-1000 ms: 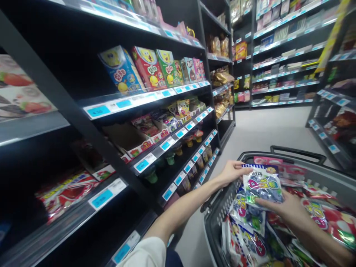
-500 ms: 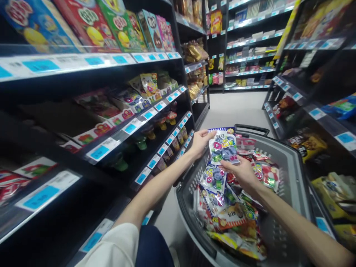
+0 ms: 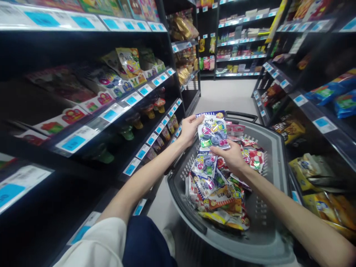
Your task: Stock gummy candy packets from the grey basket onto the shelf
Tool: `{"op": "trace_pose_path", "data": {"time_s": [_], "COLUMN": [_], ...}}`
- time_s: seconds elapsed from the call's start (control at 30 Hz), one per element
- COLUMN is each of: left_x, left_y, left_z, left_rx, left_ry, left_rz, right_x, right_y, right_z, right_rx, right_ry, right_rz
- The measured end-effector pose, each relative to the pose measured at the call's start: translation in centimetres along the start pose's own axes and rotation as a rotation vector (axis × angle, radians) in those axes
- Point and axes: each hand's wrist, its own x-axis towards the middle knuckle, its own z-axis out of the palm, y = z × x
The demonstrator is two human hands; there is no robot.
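Both hands hold one candy bag (image 3: pixel 213 131), white and blue with blueberries printed on it, over the far left part of a grey shopping basket (image 3: pixel 274 155). My left hand (image 3: pixel 190 129) pinches its upper left edge. Along the lower right edge, my right hand (image 3: pixel 232 155) grips it with the thumb on the front. Below it in the basket lie two similar blueberry bags (image 3: pixel 205 164), an orange-brown bag (image 3: pixel 226 196), a yellow-edged packet (image 3: pixel 222 218) and a red lychee-like bag (image 3: pixel 254 158). The bags overlap, so parts of them are hidden.
On the left, a dark shelf carries boxes of candy bags (image 3: pixel 129 61) above small jelly cups (image 3: pixel 160 105). Snack packs (image 3: pixel 287 128) fill the right shelf close to the basket. Grey floor (image 3: pixel 222 94) runs ahead to stocked shelves at the back.
The view has shifted, so the shelves, basket and hands sit higher and further left. Both hands keep their hold on the blueberry candy bag, still over the basket.
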Motion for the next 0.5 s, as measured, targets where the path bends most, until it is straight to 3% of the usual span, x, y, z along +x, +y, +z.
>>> {"op": "trace_pose_path", "data": {"time_s": [0.33, 0.43, 0.5], "left_x": [0.3, 1.1, 1.4], "left_y": [0.2, 1.2, 2.9], "left_z": [0.4, -0.8, -1.9], "left_rx": [0.014, 0.291, 0.571], "left_ry": [0.001, -0.076, -0.240], "left_rz": [0.044, 0.150, 0.264], "right_x": [0.2, 0.2, 0.3], "right_y": [-0.8, -0.4, 0.2], "right_z": [-0.2, -0.5, -0.6], "right_rx": [-0.113, -0.185, -0.281], "right_ry": [0.059, 0.065, 0.045], "right_rz": [0.070, 0.091, 0.053]}}
